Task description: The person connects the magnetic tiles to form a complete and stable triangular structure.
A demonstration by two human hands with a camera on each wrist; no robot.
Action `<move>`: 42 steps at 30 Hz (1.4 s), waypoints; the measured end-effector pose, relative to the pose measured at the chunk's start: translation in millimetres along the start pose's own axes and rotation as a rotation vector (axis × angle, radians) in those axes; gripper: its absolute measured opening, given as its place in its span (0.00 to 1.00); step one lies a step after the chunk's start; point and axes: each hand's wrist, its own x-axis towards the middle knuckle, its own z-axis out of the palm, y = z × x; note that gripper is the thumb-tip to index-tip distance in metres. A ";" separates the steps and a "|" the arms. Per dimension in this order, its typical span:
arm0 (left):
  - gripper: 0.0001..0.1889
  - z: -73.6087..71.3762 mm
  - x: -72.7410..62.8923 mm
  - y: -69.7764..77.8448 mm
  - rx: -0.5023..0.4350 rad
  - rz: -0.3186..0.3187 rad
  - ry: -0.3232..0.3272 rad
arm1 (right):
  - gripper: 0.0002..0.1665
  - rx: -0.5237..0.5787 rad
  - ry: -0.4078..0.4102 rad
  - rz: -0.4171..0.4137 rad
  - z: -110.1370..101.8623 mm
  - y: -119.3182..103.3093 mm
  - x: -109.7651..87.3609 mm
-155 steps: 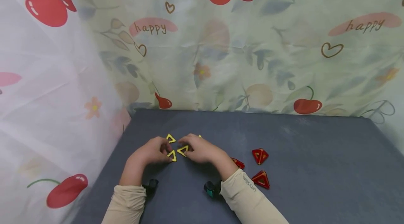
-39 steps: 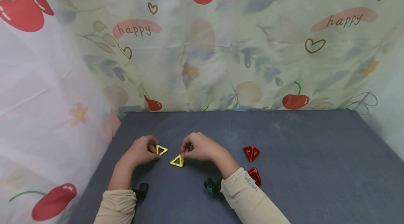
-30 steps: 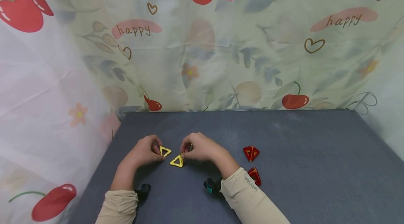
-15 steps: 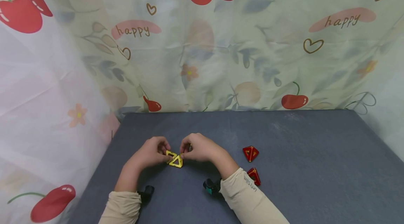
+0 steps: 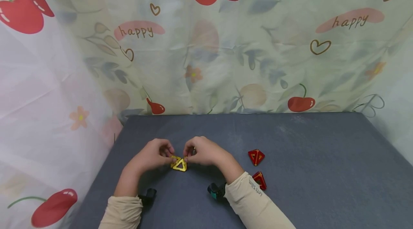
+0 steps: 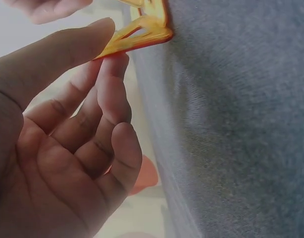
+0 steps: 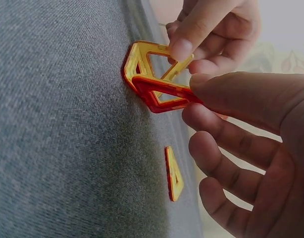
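Observation:
Near the left of the table, my left hand [image 5: 150, 157] pinches a yellow triangular magnetic tile [image 6: 134, 42] between thumb and index finger. My right hand [image 5: 204, 152] pinches a second triangular tile [image 7: 164, 86], yellow in the head view and red-edged in the right wrist view. The two tiles meet at an angle close over the table, their lower edges together. A third yellow triangle tile [image 7: 175, 176] lies on the table beneath my right hand. In the head view that hand covers most of it.
Two red pyramids of triangular tiles, one farther back [image 5: 256, 157] and one nearer [image 5: 259, 180], sit right of my right forearm, whose sleeve overlaps the nearer. A cherry-print cloth [image 5: 206, 60] hangs behind the grey table [image 5: 306, 171].
My left hand has moved right and brought its tile against the tile in my right hand, which has stayed nearly still. Earlier, the yellow tiles lay or were held apart.

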 end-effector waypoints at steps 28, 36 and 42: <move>0.11 0.7 1.0 9.3 -0.006 0.038 -0.097 | 0.08 -0.059 0.079 -0.032 -2.6 5.6 1.3; 0.07 2.0 1.1 6.6 -0.012 0.036 -0.097 | 0.19 -0.149 0.088 0.065 0.6 9.3 -2.8; 0.07 2.5 -0.6 7.5 0.011 0.012 -0.062 | 0.24 -0.190 0.082 0.155 2.5 11.1 -4.0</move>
